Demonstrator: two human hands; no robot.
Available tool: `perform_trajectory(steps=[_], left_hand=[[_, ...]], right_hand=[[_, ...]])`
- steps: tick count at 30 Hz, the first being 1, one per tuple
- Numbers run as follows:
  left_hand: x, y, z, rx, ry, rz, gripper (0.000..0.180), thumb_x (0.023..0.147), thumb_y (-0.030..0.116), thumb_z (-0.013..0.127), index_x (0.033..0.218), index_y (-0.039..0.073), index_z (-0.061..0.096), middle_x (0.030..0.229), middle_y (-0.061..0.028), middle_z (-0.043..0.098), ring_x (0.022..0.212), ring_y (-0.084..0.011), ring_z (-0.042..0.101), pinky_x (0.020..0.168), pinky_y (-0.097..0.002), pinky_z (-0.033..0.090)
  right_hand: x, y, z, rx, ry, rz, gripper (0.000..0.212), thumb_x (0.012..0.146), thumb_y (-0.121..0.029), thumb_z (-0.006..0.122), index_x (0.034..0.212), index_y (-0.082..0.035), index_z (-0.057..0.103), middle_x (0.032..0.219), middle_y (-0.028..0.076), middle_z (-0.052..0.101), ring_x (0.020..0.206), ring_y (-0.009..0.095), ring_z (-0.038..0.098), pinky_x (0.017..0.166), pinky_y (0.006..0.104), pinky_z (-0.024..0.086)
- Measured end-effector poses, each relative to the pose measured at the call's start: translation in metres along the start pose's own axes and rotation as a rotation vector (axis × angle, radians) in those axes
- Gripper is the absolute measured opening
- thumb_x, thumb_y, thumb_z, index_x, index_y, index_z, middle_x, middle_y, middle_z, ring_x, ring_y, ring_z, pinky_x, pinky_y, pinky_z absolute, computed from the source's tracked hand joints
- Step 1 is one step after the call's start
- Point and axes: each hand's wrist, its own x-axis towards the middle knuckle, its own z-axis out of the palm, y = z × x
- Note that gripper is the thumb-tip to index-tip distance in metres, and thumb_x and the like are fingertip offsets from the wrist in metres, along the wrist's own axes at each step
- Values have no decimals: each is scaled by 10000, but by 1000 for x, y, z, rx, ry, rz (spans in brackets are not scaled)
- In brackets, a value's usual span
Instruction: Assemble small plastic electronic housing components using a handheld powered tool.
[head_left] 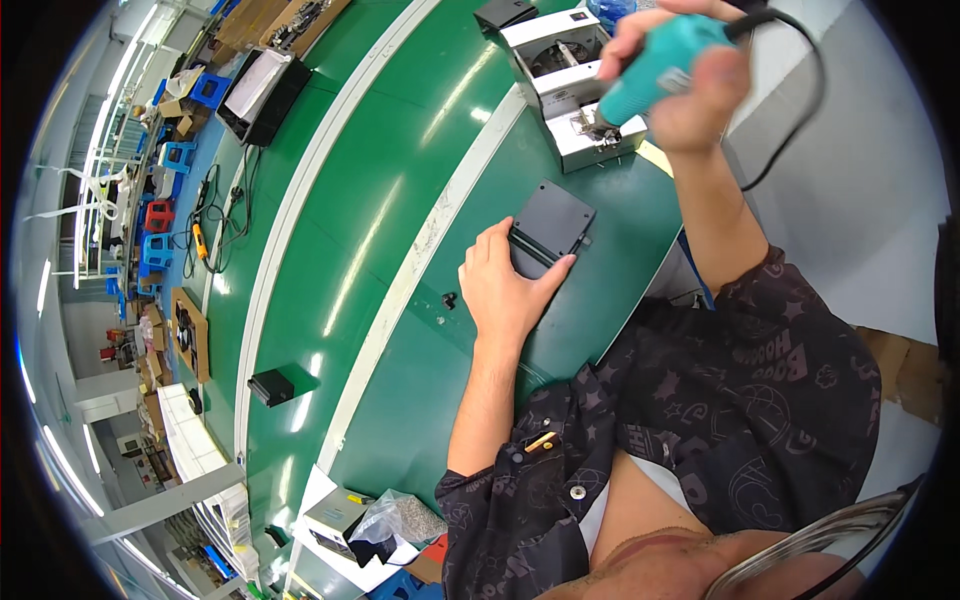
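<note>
A dark grey flat box (pixel 553 218) with screw holes in its corners lies on the green table in front of me. My left hand (pixel 505 285) grips its near end, thumb on one side and fingers on the other. Up to the right, my right hand (pixel 708 100) is wrapped round a teal electric screwdriver (pixel 650 72), whose black cord loops away to the right. The screwdriver's nose points down at the front of a white screw feeder (pixel 577 152), at its metal outlet. Whether the bit touches a screw there is too small to see.
A small black part (pixel 449 300) lies left of my left hand. Farther left are a black block (pixel 270 387) and a black tray (pixel 262 98). Near the lower edge, a clear bag of small parts (pixel 403 520) sits beside a boxy device (pixel 338 515).
</note>
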Motion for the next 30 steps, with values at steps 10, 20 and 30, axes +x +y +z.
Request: perform_trajectory(steps=[10, 20, 30], left_hand=[[6, -1, 5, 32, 32, -3, 856, 711, 497, 893, 1375, 32, 621, 1269, -92, 662, 1067, -280, 627, 976, -396, 453], [5, -8, 5, 33, 42, 36, 850, 715, 486, 884, 1384, 37, 613, 1316, -100, 659, 1074, -283, 627, 989, -397, 442], [8, -2, 4, 42, 3, 11, 839, 708, 470, 886, 1377, 41, 615, 1319, -103, 665, 1065, -289, 629, 984, -397, 441]], right_hand=[[4, 0, -13, 98, -154, 39, 465, 1090, -449, 476, 1228, -5, 501, 857, 158, 657, 481, 181, 596, 442, 267, 546], [0, -3, -9, -111, -170, 504, 505, 1094, -486, 434, 1238, -8, 503, 826, 146, 674, 474, 188, 599, 411, 273, 525], [-56, -36, 24, 134, -574, 234, 547, 1097, -515, 412, 1323, -25, 499, 849, 172, 677, 604, 231, 666, 533, 301, 543]])
